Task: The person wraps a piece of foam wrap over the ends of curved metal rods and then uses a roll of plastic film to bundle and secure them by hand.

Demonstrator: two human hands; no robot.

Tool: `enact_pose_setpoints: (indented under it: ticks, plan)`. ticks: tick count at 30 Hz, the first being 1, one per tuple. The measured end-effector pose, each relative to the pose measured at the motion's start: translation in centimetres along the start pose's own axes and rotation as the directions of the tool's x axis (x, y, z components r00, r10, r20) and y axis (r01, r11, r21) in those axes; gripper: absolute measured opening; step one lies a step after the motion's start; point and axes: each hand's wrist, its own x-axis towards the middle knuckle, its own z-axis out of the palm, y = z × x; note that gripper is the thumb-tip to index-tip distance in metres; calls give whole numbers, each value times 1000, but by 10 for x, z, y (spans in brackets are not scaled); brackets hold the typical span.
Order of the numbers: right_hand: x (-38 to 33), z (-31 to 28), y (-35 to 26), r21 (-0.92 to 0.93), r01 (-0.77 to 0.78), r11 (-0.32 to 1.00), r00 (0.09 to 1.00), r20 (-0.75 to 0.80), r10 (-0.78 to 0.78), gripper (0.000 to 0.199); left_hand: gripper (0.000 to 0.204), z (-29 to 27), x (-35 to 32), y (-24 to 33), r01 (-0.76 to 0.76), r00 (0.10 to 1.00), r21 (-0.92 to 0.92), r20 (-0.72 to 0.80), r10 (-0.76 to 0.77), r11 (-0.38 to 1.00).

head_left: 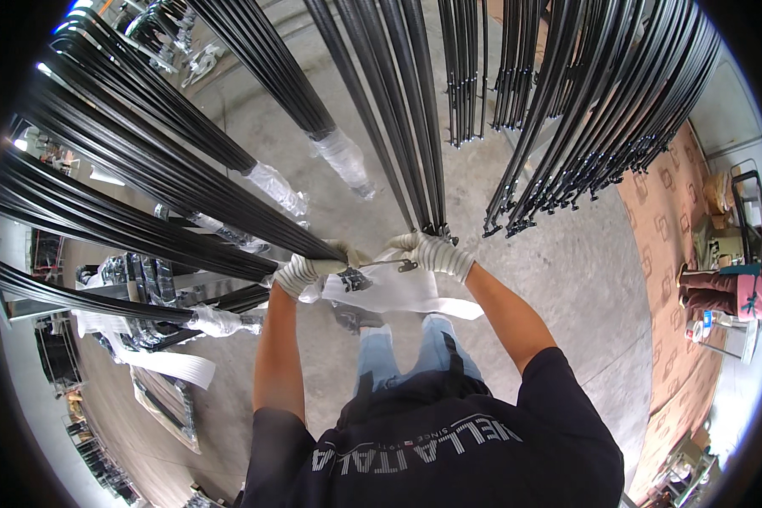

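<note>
Long glossy black tube bundle point(190, 186): from upper left, end clamped in white-gloved left hand point(307, 271)
White-gloved right hand point(438, 254): centre; cannot tell if closed

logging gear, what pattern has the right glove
Right glove: pale with grey stripes, head view.

Pole bundles point(173, 180) stretch left of and before the person point(483, 461), a row of poles point(626, 118) ahead to the right.
</note>
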Motion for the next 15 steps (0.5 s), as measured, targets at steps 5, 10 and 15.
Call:
enact_pose_setpoints:
  ticks: [5, 10, 15]
  plan:
    - [7, 1, -15, 308, -1, 951, 996, 86, -26, 27, 17, -1, 5, 0, -61, 998, 55, 0, 61, 997]
    - [12, 7, -27, 199, 31, 980, 997, 59, -44, 20, 16, 0, 4, 1, -39, 993, 17, -113, 40, 999]
    - [28, 7, -20, 212, 18, 977, 995, 95, -39, 15, 24, -7, 5, -33, -22, 934, -16, -356, 14, 1000]
